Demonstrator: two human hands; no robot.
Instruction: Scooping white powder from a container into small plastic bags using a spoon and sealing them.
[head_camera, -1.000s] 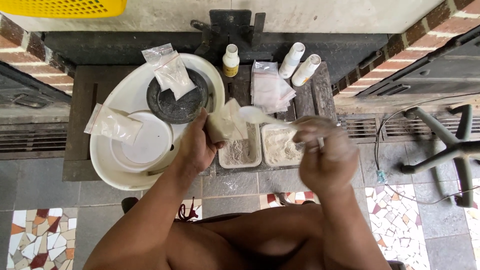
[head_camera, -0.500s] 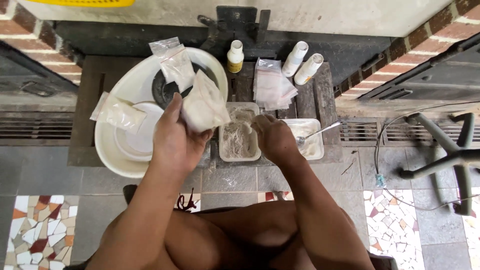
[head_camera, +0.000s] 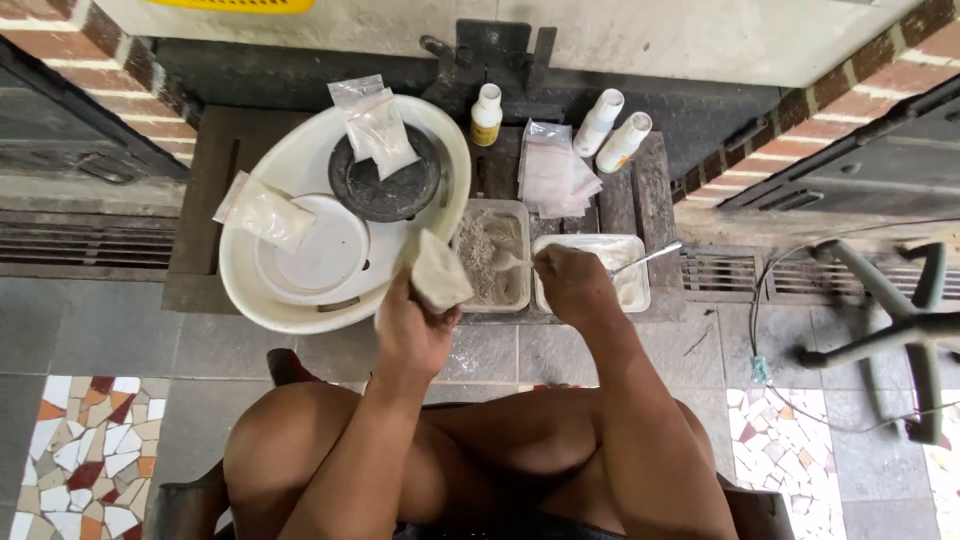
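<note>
My left hand (head_camera: 412, 328) holds a small clear plastic bag (head_camera: 436, 270) partly filled with pale powder, tilted over the edge of the white basin (head_camera: 250, 285). My right hand (head_camera: 570, 285) grips a white spoon (head_camera: 503, 262) whose bowl rests in the grey powder of the left rectangular tub (head_camera: 489, 255). Beside that tub sits a second tub (head_camera: 632, 285) of whiter powder, with a metal spoon (head_camera: 650, 257) lying in it. Both tubs stand on a low dark wooden stand (head_camera: 205, 210).
The basin holds a dark round dish (head_camera: 385, 190), a white lid (head_camera: 315, 255) and two filled bags (head_camera: 262, 212). Empty bags (head_camera: 552, 175), a yellow-capped bottle (head_camera: 486, 113) and two white bottles (head_camera: 610, 130) lie behind the tubs. A chair base (head_camera: 890, 320) and cable are at right.
My left hand brought the bag down from above the basin toward the tubs. My right hand moved from the right tub to the left one and now dips a spoon in the grey powder.
</note>
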